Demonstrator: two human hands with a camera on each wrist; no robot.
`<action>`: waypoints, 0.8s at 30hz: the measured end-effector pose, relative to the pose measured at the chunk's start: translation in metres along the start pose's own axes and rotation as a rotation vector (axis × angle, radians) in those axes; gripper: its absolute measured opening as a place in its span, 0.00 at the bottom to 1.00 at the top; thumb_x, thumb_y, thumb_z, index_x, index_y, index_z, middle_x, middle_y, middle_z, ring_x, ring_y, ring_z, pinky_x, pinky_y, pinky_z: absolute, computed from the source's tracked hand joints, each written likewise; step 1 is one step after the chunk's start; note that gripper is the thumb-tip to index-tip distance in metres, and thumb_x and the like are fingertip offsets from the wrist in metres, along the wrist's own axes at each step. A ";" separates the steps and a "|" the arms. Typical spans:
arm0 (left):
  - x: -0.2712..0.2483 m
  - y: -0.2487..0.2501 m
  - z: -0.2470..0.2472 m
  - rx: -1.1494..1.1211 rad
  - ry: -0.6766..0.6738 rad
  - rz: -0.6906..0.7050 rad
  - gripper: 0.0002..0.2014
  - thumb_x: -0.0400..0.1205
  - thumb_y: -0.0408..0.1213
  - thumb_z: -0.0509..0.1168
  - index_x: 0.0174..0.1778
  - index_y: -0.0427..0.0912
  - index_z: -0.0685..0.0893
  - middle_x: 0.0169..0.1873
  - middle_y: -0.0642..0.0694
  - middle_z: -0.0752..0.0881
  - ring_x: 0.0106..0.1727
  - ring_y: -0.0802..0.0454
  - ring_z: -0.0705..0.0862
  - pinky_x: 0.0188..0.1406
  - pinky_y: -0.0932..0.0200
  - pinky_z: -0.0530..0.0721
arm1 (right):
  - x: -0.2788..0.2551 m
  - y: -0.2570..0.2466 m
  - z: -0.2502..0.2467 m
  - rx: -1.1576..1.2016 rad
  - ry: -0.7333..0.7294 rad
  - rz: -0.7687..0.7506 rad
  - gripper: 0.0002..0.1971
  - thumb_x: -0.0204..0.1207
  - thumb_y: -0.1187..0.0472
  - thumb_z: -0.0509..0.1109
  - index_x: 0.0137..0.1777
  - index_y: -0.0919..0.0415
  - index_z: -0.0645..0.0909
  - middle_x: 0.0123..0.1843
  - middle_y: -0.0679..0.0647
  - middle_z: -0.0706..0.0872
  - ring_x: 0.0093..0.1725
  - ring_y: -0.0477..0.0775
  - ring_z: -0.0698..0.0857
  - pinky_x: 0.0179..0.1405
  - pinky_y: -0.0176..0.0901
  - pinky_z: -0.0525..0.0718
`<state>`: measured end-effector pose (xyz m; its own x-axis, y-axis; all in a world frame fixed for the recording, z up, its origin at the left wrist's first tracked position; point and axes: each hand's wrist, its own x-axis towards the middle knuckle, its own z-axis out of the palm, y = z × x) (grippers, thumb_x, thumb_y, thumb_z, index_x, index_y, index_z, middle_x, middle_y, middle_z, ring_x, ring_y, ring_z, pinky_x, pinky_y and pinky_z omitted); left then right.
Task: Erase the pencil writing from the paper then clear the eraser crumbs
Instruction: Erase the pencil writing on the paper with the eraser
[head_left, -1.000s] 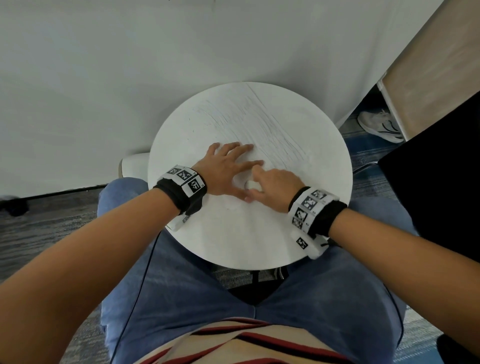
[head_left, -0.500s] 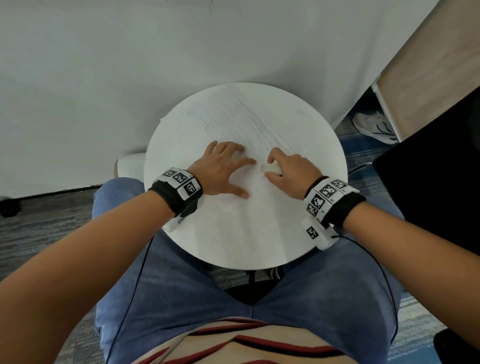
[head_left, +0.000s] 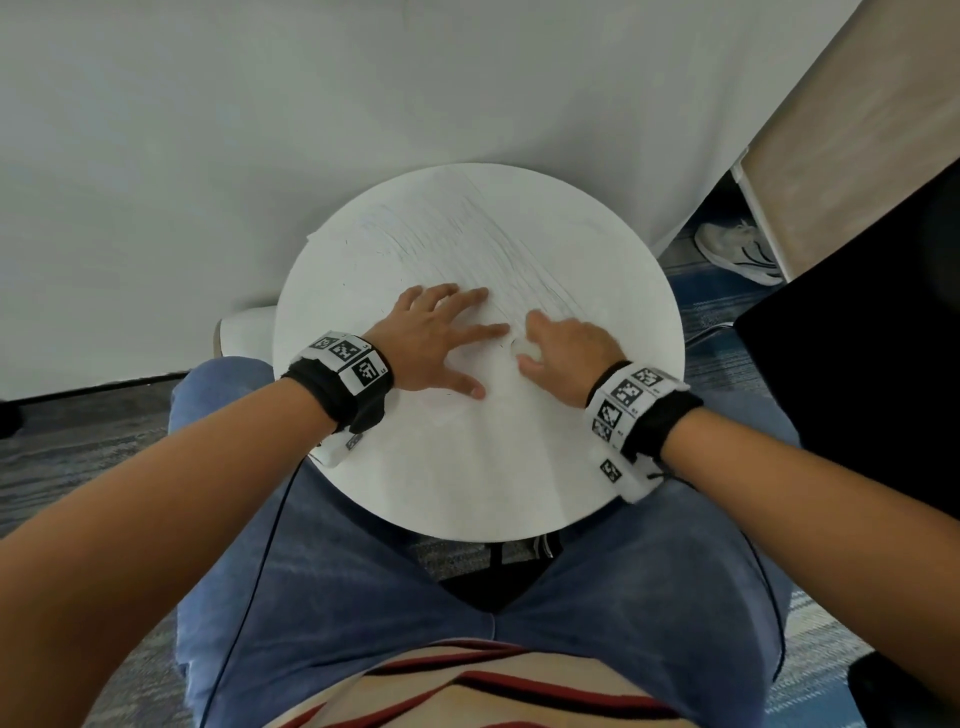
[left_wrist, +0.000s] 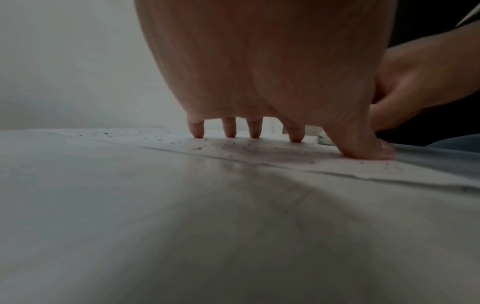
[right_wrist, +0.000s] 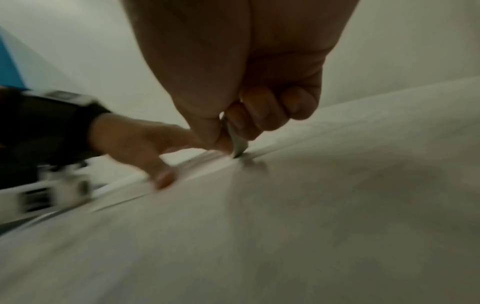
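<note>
A white sheet of paper (head_left: 457, 249) with faint pencil strokes lies on the round white table (head_left: 467, 478). My left hand (head_left: 441, 338) lies flat on the paper with fingers spread, pressing it down; in the left wrist view the fingertips (left_wrist: 230, 131) and thumb touch the sheet. My right hand (head_left: 563, 348) pinches a small white eraser (head_left: 521, 347) just right of the left index finger, its tip on the paper. The right wrist view shows the eraser (right_wrist: 237, 144) between thumb and curled fingers. Dark eraser crumbs (left_wrist: 197, 148) are scattered over the paper.
The table stands over my lap against a white wall (head_left: 260, 130). A white shoe (head_left: 737, 252) lies on the floor at the right beside a wooden panel (head_left: 857, 145). A dark object (head_left: 872, 364) stands at the right edge.
My right hand with the eraser slid up and right away from the left hand, then came back toward it. The left hand stayed flat on the paper.
</note>
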<state>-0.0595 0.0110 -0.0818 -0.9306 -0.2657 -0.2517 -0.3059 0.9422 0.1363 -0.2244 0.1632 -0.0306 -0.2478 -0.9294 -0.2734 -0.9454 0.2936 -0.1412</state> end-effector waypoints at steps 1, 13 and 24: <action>0.000 0.000 -0.001 -0.003 -0.003 -0.003 0.47 0.68 0.84 0.51 0.86 0.74 0.53 0.89 0.52 0.48 0.88 0.38 0.51 0.85 0.32 0.51 | 0.004 0.005 -0.004 -0.007 0.029 0.071 0.17 0.83 0.49 0.60 0.62 0.60 0.70 0.48 0.60 0.85 0.40 0.61 0.79 0.37 0.48 0.76; 0.000 0.002 -0.006 -0.013 -0.037 -0.018 0.47 0.68 0.84 0.51 0.86 0.74 0.53 0.89 0.53 0.45 0.88 0.38 0.48 0.85 0.31 0.48 | 0.008 -0.009 -0.001 -0.068 0.015 0.069 0.18 0.84 0.51 0.58 0.67 0.61 0.68 0.46 0.59 0.86 0.36 0.59 0.77 0.34 0.48 0.75; 0.000 0.003 -0.006 0.011 -0.039 -0.004 0.49 0.67 0.85 0.48 0.86 0.72 0.54 0.90 0.51 0.46 0.88 0.38 0.49 0.85 0.30 0.49 | -0.002 -0.026 0.009 -0.216 -0.025 -0.130 0.19 0.86 0.55 0.55 0.73 0.62 0.65 0.46 0.57 0.88 0.41 0.62 0.87 0.32 0.47 0.74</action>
<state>-0.0617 0.0128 -0.0759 -0.9206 -0.2616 -0.2897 -0.3075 0.9433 0.1251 -0.1979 0.1595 -0.0349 -0.1183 -0.9498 -0.2896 -0.9930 0.1148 0.0291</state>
